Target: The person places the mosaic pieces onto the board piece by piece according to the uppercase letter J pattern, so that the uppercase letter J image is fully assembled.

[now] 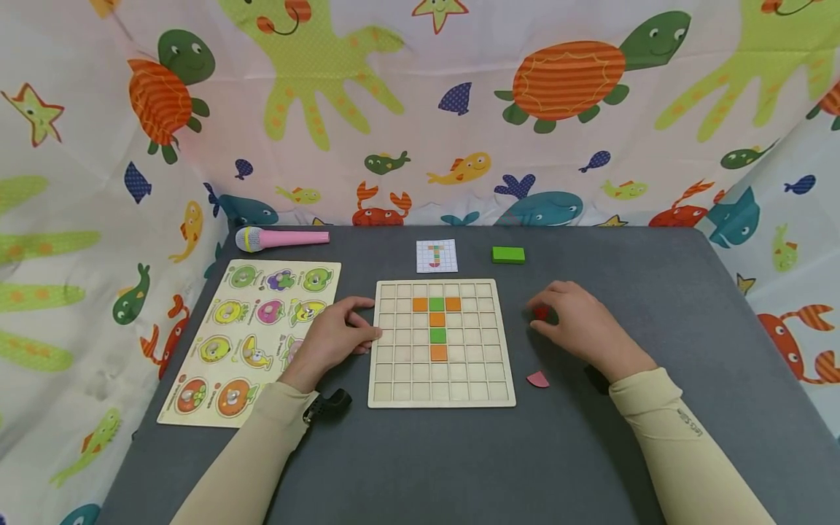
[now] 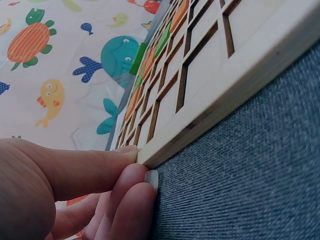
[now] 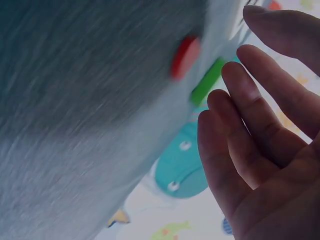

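A wooden grid board (image 1: pixel 399 394) lies on the table, with several orange and green square tiles (image 1: pixel 437 319) set in it in a T-like pattern. My left hand (image 1: pixel 333 334) pinches the board's left edge between thumb and fingers, seen close in the left wrist view. To the right of the board, my right hand (image 1: pixel 577 324) reaches over a small red piece (image 3: pixel 186 57). Its fingers are apart and slightly bent, with nothing between them in the right wrist view. Nearer the front lies a pinkish-red, quarter-round piece (image 1: pixel 538 379).
Behind the board are a small pattern card (image 1: pixel 436 257) and a green block (image 1: pixel 508 255). A fruit puzzle board (image 1: pixel 197 410) lies at left, partly under the left arm, with a pink toy microphone (image 1: pixel 292 238) behind it. A printed curtain (image 1: pixel 420 95) surrounds the grey table (image 1: pixel 420 467).
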A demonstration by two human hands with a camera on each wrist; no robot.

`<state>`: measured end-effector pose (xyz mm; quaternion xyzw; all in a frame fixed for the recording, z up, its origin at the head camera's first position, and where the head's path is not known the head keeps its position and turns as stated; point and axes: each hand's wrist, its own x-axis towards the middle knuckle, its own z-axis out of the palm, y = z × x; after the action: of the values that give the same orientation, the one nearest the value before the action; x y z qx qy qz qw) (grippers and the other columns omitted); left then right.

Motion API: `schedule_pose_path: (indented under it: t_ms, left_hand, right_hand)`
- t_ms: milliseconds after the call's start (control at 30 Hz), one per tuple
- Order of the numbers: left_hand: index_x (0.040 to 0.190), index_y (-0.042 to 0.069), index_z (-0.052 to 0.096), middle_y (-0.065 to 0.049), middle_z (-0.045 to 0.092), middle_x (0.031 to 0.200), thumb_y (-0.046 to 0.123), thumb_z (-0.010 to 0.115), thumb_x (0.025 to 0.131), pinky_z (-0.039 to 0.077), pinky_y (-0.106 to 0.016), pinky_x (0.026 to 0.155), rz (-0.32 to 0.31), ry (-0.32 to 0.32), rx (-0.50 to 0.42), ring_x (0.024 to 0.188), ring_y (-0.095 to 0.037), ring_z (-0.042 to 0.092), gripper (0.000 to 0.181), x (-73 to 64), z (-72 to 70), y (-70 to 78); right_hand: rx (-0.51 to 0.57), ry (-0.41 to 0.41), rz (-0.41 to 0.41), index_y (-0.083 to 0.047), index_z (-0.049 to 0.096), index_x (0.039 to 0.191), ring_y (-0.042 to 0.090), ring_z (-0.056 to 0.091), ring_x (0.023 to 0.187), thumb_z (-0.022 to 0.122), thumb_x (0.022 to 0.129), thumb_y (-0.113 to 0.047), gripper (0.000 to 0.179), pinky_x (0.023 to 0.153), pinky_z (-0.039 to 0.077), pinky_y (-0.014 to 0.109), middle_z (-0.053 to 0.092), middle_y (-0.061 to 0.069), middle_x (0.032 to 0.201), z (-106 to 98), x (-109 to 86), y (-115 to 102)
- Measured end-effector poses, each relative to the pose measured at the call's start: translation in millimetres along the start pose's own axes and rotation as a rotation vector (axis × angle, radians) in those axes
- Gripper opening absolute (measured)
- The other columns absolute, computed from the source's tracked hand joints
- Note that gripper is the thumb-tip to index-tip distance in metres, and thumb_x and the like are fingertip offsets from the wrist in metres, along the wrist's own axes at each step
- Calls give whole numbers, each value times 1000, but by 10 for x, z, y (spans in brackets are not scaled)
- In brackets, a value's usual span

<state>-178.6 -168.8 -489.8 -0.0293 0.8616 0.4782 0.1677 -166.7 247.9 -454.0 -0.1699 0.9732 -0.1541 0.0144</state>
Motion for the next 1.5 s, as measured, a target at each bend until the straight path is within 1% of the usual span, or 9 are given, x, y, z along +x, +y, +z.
schedule_pose_path:
  t_ms: [133,333,600,833,1033,1167,1267,1367,1500]
  left_hand:
    - [149,17,61,-7,77,98,23,87,94,65,-29,71,-3,6,6,73,-16,75,61,-3,-6,1]
    - [148,18,62,-7,77,98,24,87,94,64,-29,70,-4,3,11,72,-16,75,60,3,-2,9]
    - [147,18,63,-8,77,98,23,87,93,65,-29,70,-2,7,1,73,-16,75,59,16,-1,-7]
    - [148,18,62,-9,76,99,21,87,93,66,-29,72,-3,-5,-33,75,-15,75,61,26,7,-29]
    - [148,17,62,-8,76,98,21,87,93,65,-29,71,8,-2,-23,74,-15,76,60,18,-3,-23]
    - [148,18,63,-7,76,97,23,87,93,64,-28,69,3,7,-8,72,-15,75,60,17,0,-17]
    - [147,18,63,-8,76,97,23,88,93,64,-28,68,-1,11,-11,72,-15,75,59,17,7,-14]
    - [147,19,64,-8,75,97,22,88,93,64,-28,69,-3,12,-18,72,-15,76,59,15,14,-12]
    - [147,19,64,-8,75,97,22,88,93,64,-28,68,-6,13,-17,72,-15,75,59,9,11,-1]
  right_hand:
    - [15,0,7,-6,81,115,35,66,113,85,93,-15,25,102,56,58,73,14,115,-12,19,159]
    - [29,-35,31,-6,80,116,36,65,113,83,94,-15,24,103,55,59,72,15,117,12,37,264]
    - [35,-57,59,-5,80,117,36,65,114,82,96,-18,25,104,55,60,71,16,118,36,59,288]
    - [40,-63,58,-5,80,116,36,65,113,80,97,-19,23,103,55,60,71,16,118,37,68,289]
    - [40,-57,61,-7,80,112,34,65,111,81,98,-22,20,102,56,59,72,13,116,56,56,279]
    - [35,-52,39,-9,81,109,32,66,108,81,98,-24,18,100,57,58,73,11,112,79,41,219]
    - [36,-51,16,-11,81,108,31,67,107,81,98,-25,18,98,58,57,74,9,110,108,28,122]
    - [35,-44,-12,-12,82,108,30,67,106,82,97,-26,17,97,59,56,74,7,108,144,18,-41]
    - [35,-27,-44,-13,82,106,27,66,106,84,96,-28,18,96,61,52,74,5,109,198,11,-331]
